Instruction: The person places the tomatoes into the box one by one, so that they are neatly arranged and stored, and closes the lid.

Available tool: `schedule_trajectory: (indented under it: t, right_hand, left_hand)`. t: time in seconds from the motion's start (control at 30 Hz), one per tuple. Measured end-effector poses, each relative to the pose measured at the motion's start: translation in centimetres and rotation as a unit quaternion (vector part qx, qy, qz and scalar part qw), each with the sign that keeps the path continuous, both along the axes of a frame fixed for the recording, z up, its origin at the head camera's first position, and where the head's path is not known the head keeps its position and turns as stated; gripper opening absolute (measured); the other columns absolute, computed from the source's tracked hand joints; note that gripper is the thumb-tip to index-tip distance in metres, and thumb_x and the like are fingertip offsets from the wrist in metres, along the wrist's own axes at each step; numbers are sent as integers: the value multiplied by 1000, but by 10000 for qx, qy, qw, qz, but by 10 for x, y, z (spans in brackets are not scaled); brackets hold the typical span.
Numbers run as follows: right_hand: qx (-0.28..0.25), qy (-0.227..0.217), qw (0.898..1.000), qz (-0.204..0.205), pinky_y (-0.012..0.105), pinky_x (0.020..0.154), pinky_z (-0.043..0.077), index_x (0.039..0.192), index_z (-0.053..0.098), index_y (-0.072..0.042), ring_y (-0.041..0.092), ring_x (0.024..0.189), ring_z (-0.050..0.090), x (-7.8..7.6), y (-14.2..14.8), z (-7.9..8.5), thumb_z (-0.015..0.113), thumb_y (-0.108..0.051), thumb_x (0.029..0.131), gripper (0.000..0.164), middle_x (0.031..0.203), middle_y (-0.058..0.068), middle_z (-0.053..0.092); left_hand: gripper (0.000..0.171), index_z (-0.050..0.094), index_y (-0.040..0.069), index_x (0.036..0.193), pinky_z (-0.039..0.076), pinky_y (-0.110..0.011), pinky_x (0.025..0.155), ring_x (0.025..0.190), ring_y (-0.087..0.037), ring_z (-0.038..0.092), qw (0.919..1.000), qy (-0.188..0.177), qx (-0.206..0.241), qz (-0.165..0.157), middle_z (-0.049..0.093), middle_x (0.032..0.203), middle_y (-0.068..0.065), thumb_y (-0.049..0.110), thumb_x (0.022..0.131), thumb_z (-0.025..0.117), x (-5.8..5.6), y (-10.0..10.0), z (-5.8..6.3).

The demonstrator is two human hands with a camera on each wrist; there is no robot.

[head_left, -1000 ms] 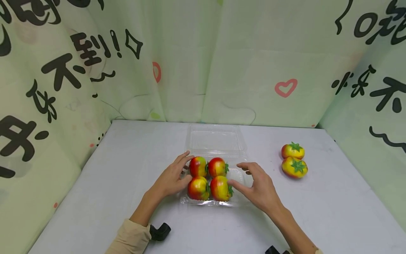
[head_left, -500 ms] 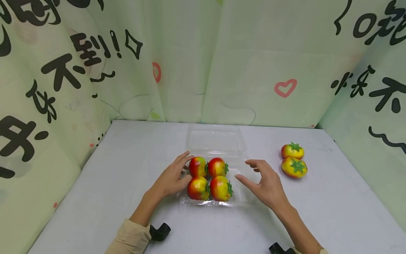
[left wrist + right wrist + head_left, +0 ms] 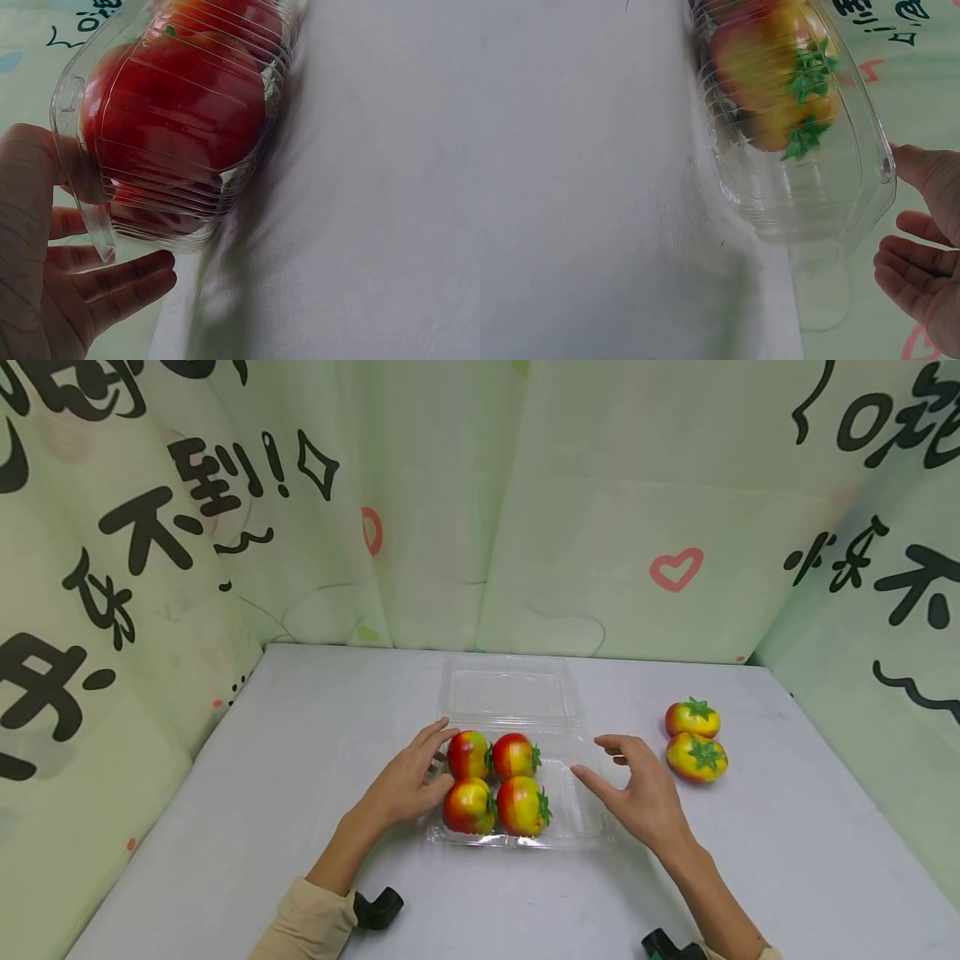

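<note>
A clear plastic clamshell box (image 3: pixel 558 835) lies unfolded on the table, its lid (image 3: pixel 510 689) laid back on the far side. In its left part sit several red-and-yellow, tomato-like fruits (image 3: pixel 523 806) with green leafy tops. My left hand (image 3: pixel 405 785) rests at the box's left rim, with the thumb overlapping the rim in the left wrist view and the other fingers loosely extended outside. At the right rim is my right hand (image 3: pixel 645 797), thumb and fingers apart and nothing between them. The right wrist view shows its thumb (image 3: pixel 915 165) close to the rim; contact is unclear.
Two more such fruits (image 3: pixel 697 756) lie on the white table (image 3: pixel 787 827), right of the box, one behind the other. Pale green printed curtains (image 3: pixel 585 527) stand round the table's back and sides.
My right hand has moved right, away from the near right fruit in the box, to the right rim. The left hand, the box and the fruits have stayed put.
</note>
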State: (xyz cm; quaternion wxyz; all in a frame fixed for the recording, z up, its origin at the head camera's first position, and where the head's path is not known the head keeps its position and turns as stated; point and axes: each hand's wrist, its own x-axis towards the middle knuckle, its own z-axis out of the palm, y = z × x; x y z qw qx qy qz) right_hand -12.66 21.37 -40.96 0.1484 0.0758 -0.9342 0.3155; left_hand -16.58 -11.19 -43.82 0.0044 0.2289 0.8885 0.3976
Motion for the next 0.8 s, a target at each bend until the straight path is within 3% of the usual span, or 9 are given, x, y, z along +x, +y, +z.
schedule_trajectory:
  t: [0.33,0.8]
  right_hand:
    - [70,384,9992,-70,60,89,56,123,64,2,40,104,64,-3,10,-3,79,-22,89,44,120,22,66]
    - [25,257,9994,-224,61,91,54,124,62,2,41,106,62,-6,21,-1,78,-19,90,43,121,23,65]
  left_hand:
    - [67,48,10,151,58,-47,94,114,-29,66,10000,-6,-13,11,35,164,-13,20,87,59,0,0,0]
    - [67,47,10,152,58,-46,94,114,-29,66,10000,-6,3,-7,35,164,-13,20,87,59,0,0,0]
